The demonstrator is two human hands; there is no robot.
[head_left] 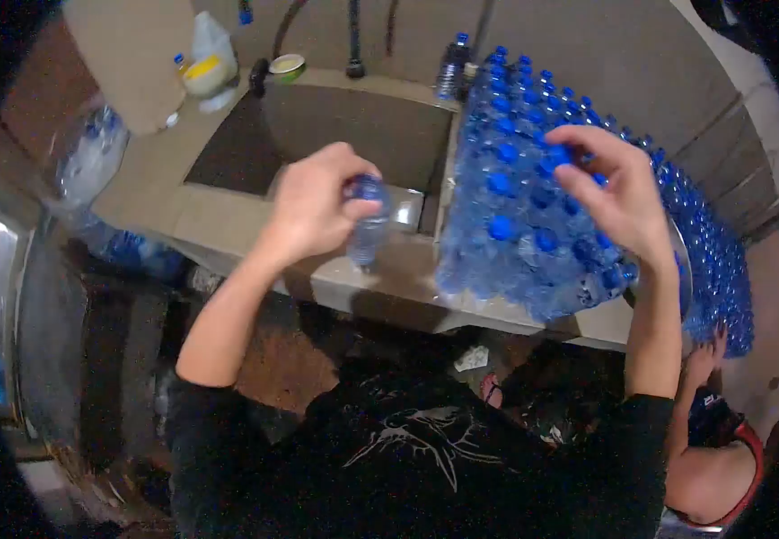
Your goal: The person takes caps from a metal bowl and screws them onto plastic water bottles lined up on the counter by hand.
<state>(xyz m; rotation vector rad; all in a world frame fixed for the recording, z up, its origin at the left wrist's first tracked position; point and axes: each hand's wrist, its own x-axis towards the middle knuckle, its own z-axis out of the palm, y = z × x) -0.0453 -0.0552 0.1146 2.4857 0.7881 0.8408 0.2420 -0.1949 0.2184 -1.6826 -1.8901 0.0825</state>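
My left hand [317, 202] is closed around the neck of a clear plastic bottle [369, 238]. The bottle is upright at the front of the counter, just before the sink, and my fingers hide its top. Over the packed bottles on the right, my right hand [618, 184] pinches a blue bottle cap [554, 159] between thumb and fingers. Whether that cap sits on a bottle cannot be made out. Beneath and around this hand stand many clear bottles with blue caps [499, 184] in tight rows.
A sink [317, 112] is set into the counter [151, 193]. Behind it are a tap [355, 63], a round tin [288, 65] and a bottle with a yellow label [205, 72]. At far right, another person's hand [705, 355] touches more bottles [721, 278].
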